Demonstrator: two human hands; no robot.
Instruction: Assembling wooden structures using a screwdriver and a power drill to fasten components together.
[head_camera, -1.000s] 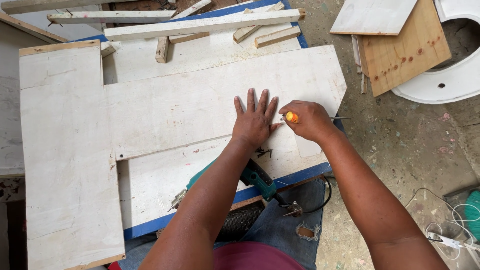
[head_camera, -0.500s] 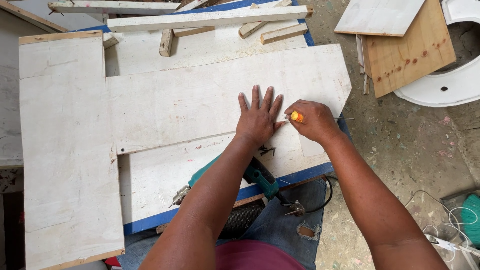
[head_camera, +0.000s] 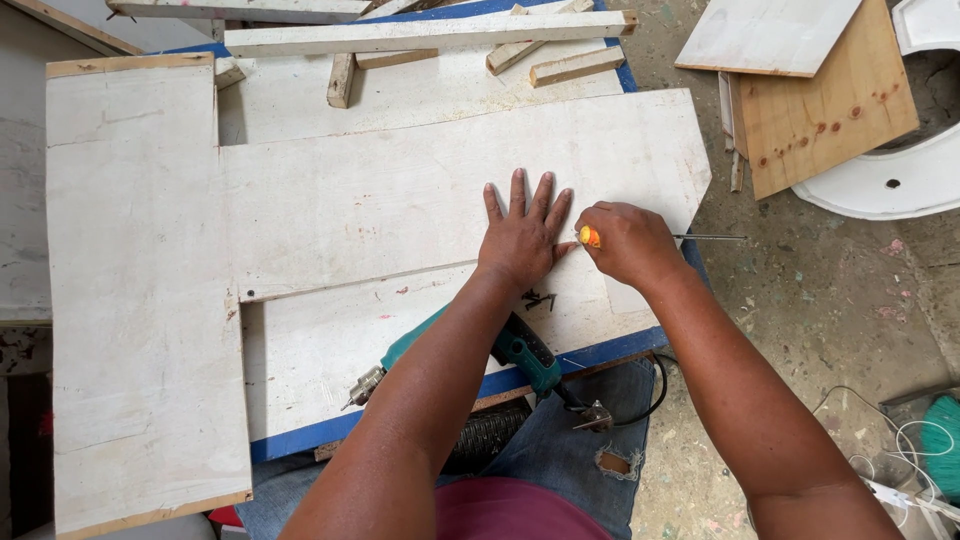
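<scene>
White-painted plywood panel (head_camera: 400, 200) is lying flat on the blue-edged bench (head_camera: 600, 352). Left hand (head_camera: 522, 235) is pressing it, palm down, fingers spread, gripping nothing. Right hand (head_camera: 628, 243) is fisting an orange-handled screwdriver (head_camera: 640, 237), shaft pointing right. Teal drill (head_camera: 480, 350) is lying under the left forearm.

left hand (head_camera: 522, 240) flat on board (head_camera: 400, 200) | right hand (head_camera: 628, 243) just right of it, touching | drill (head_camera: 470, 355) on bench (head_camera: 620, 350) near edge, under left arm | screws (head_camera: 537, 299), probably, beside wrist
</scene>
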